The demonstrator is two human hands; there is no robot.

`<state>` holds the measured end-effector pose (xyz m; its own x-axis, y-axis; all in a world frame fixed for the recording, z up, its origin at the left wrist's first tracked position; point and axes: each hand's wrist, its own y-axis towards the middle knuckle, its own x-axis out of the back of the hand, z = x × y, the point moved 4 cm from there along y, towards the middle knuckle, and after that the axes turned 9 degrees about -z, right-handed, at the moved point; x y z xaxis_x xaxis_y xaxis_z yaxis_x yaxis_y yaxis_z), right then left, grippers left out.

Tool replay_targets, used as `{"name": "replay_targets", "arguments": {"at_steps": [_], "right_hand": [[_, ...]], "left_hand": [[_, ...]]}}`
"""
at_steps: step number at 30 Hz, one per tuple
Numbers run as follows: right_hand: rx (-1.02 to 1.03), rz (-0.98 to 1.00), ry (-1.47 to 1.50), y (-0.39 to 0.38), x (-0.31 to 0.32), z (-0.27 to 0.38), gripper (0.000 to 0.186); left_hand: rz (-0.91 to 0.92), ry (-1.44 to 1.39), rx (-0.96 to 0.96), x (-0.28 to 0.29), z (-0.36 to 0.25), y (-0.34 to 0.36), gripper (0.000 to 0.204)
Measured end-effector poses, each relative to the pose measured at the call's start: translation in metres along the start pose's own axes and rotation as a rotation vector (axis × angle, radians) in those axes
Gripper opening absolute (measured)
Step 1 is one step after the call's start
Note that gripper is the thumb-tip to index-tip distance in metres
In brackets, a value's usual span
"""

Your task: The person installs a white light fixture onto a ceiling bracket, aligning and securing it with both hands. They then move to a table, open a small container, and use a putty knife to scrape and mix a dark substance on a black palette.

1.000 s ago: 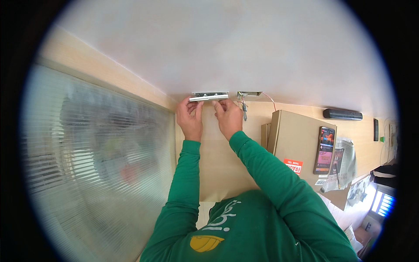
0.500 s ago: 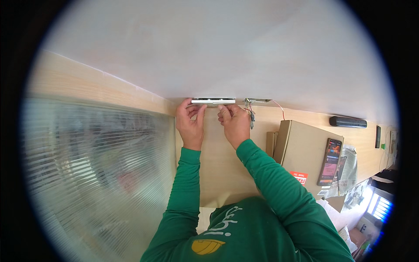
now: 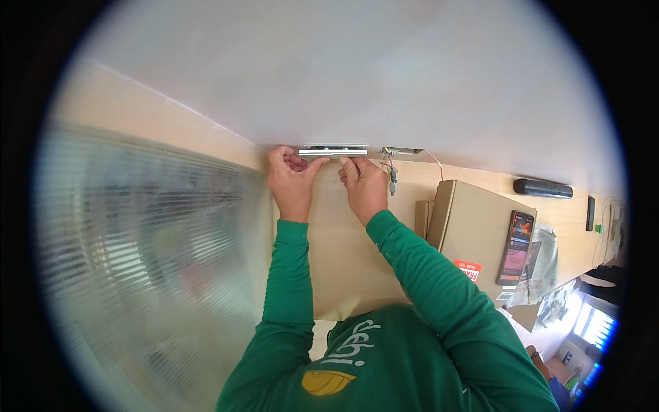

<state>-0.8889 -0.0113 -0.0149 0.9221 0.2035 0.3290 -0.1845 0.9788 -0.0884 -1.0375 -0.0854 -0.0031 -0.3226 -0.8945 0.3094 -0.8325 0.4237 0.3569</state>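
Note:
A narrow silver-white fitting point(image 3: 333, 152) is set low on the pale wall point(image 3: 343, 75), just above the wooden counter point(image 3: 343, 254). My left hand point(image 3: 292, 180) is at its left end, fingers curled and thumb near its lower edge. My right hand point(image 3: 365, 185) grips at the lower edge right of middle, thumb and bent fingers close together. Right of the fitting is a metal-edged opening point(image 3: 408, 150) with thin wires and connectors point(image 3: 391, 178) hanging out.
Frosted ribbed panel point(image 3: 158, 254) at left. At right: cardboard box point(image 3: 465, 226) carrying a lit phone point(image 3: 513, 247), newspaper point(image 3: 542, 268), black elongated case point(image 3: 542, 189), upright dark slim object point(image 3: 590, 214). Another person's hand and blue sleeve point(image 3: 546, 371) show at lower right.
The camera view has shifted slightly. My left hand's fingers have slid outward round the fitting's left end; my right fingers are bunched more tightly. The other person's hand has appeared at lower right.

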Motion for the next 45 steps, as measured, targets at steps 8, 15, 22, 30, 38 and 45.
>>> {"name": "replay_targets", "arguments": {"at_steps": [8, 15, 22, 30, 38, 45], "right_hand": [[0.015, -0.028, 0.062, 0.001, -0.004, 0.002, 0.036], [-0.45, 0.097, 0.465, -0.022, -0.002, 0.009, 0.084], [-0.511, 0.134, 0.644, -0.003, -0.003, 0.009, 0.091], [-0.487, 0.187, 0.725, -0.006, -0.004, 0.003, 0.086], [-0.146, 0.103, 0.402, -0.009, 0.006, 0.005, 0.043], [0.125, -0.119, 0.187, 0.004, -0.001, -0.009, 0.025]], "left_hand": [[0.135, 0.083, -0.036, 0.001, -0.012, 0.011, 0.039], [-0.078, -0.395, 0.091, -0.01, 0.005, -0.025, 0.037], [-0.074, 0.01, -0.037, -0.008, -0.011, -0.024, 0.043], [-0.121, -0.42, 0.177, -0.014, 0.008, -0.029, 0.037], [-0.258, -0.35, 0.252, -0.03, 0.008, -0.052, 0.021], [-0.087, -0.278, 0.056, -0.025, 0.001, -0.039, 0.016]]}}
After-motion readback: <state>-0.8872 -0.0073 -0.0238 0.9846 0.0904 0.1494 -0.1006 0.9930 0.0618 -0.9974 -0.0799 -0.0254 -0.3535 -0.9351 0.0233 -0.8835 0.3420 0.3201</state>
